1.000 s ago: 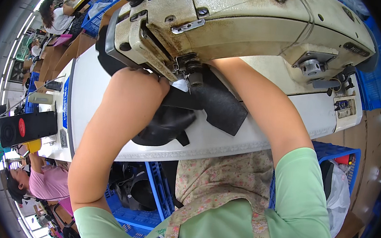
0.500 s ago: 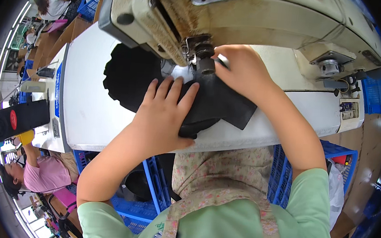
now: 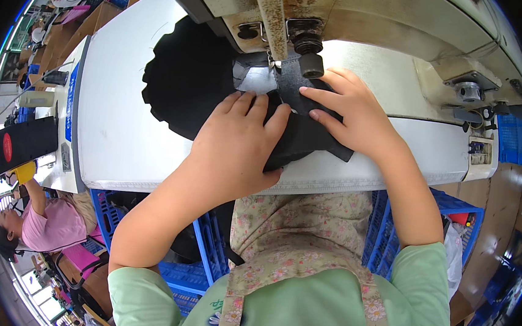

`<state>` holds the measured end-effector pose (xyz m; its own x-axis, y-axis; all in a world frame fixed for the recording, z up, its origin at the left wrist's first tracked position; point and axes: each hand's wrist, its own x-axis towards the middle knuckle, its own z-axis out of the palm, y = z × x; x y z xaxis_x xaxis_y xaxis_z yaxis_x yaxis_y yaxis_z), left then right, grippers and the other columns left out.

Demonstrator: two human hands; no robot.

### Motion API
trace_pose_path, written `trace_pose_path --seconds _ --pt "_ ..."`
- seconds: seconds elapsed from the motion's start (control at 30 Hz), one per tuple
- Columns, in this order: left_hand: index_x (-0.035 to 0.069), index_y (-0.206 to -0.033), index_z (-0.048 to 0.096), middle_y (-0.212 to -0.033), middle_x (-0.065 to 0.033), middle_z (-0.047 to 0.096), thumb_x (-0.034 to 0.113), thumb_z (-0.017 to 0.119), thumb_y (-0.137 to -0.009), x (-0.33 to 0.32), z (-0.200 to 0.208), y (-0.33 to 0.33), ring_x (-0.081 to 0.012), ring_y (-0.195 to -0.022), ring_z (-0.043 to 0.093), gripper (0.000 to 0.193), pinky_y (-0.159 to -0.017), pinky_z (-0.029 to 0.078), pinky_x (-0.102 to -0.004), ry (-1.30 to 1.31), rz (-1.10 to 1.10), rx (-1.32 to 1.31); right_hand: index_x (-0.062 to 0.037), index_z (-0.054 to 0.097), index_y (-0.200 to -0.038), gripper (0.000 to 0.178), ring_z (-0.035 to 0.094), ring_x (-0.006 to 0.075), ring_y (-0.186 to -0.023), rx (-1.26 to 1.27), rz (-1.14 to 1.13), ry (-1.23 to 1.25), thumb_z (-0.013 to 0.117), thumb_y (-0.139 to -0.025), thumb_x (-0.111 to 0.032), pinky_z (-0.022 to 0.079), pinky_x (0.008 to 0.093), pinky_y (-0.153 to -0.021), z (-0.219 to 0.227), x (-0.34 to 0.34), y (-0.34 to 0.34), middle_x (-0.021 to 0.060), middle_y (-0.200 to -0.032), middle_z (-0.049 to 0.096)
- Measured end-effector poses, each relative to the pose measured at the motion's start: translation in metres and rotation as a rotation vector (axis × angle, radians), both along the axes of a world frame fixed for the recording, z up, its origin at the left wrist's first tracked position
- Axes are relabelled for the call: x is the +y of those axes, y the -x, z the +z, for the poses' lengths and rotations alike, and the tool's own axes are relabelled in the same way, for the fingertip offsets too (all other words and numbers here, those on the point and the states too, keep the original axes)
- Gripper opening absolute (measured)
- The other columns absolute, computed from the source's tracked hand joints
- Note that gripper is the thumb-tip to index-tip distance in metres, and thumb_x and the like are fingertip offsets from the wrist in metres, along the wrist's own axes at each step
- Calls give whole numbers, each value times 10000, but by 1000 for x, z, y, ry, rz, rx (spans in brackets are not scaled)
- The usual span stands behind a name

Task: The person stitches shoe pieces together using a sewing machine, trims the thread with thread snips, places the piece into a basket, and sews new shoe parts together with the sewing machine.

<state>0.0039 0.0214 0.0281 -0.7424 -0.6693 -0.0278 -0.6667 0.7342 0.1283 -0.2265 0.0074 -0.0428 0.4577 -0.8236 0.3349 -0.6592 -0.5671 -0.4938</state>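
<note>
A black fabric piece (image 3: pixel 185 74) with a scalloped outer edge lies under the needle area of a beige sewing machine (image 3: pixel 370 24). My left hand (image 3: pixel 238 137) rests on it with fingers spread, fingertips beside the lit patch below the needle. On the other side, my right hand (image 3: pixel 351 112) lies on the fabric's right part, index finger and thumb stretched out and apart. The presser foot (image 3: pixel 275 63) is small and partly hidden by the machine head. A fold of the fabric shows under my left palm.
The white table (image 3: pixel 127 146) carries a ruler strip along its near edge. Blue crates (image 3: pixel 205 250) stand below it, some holding dark pieces. A person in a pink shirt (image 3: pixel 63 224) sits at the left. Cardboard boxes (image 3: pixel 94 27) stand at the far left.
My right hand has drawn back from behind the machine's dark knob and now lies on the fabric, fingers extended. The view has shifted, and more of the scalloped piece shows.
</note>
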Motion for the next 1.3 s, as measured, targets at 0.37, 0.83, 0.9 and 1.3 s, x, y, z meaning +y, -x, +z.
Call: trace_pose_path --seconds 0.37,0.83,0.9,1.3 --pt "16 -1286 503 -1206 -243 558 306 807 -609 -7 3 4 -375 -1177 527 797 -1052 375 -449 -71 21 -75 -95 681 -1130 315 482 338 -1203 44 -36 27 680 -817 -137 395 422 -1024 1 3 -5 136 -1277 564" --pt "52 -1309 509 -1220 -214 562 295 789 -641 -22 6 4 -359 -1189 528 764 -1050 379 -438 -99 17 -132 -92 656 -1173 329 470 336 -1224 101 -46 32 664 -847 -137 387 424 -1035 -2 -6 -7 130 -1314 543" --pt "54 -1301 517 -1208 -207 571 285 786 -647 -24 7 1 -359 -1185 531 744 -1050 380 -435 -86 8 -126 -91 656 -1172 327 468 336 -1226 102 -49 26 664 -850 -147 386 424 -1036 -2 -6 -8 130 -1316 541" --pt "61 -1276 535 -1218 -219 584 236 772 -658 -21 9 4 -351 -1180 546 685 -1049 388 -427 -126 67 -151 -83 646 -1163 347 474 352 -1230 51 14 -9 682 -831 -176 398 430 -1033 0 -9 1 161 -1308 540"
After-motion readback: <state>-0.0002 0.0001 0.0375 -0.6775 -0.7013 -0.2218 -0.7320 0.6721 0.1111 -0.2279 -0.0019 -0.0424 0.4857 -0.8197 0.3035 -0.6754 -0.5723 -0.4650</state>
